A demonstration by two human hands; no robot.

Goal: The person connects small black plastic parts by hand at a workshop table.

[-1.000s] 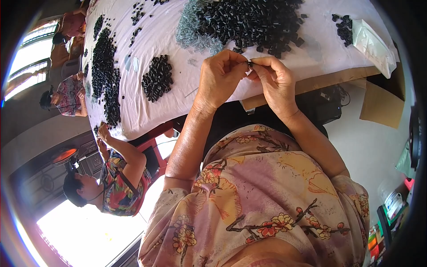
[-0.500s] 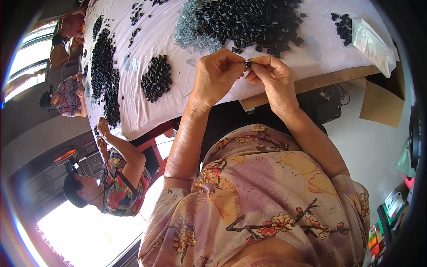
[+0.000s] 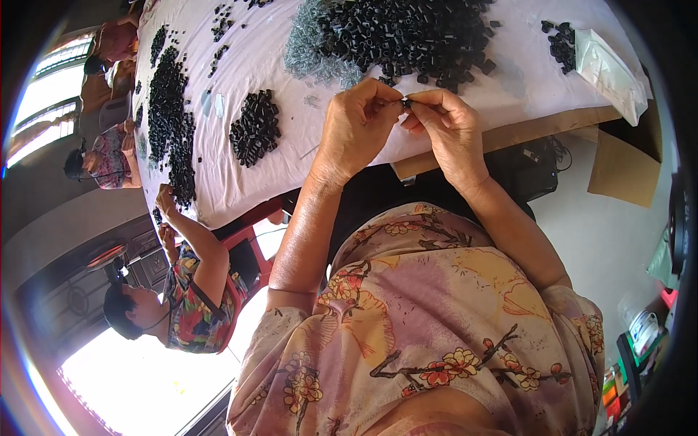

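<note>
The left hand (image 3: 360,129) and right hand (image 3: 456,138) meet at the fingertips, each grip pinching the same small black part (image 3: 406,105) above the worktop (image 3: 218,174), near its front edge. This looks like fine two-handed fingertip work; the next move seems to call for small finger turns and steady wrists. Just beyond, a heap of short black tubes (image 3: 418,43) and clear plastic pieces (image 3: 316,58) limits forward reach. Bare worktop toward the smaller black pile (image 3: 254,131) offers room leftward.
</note>
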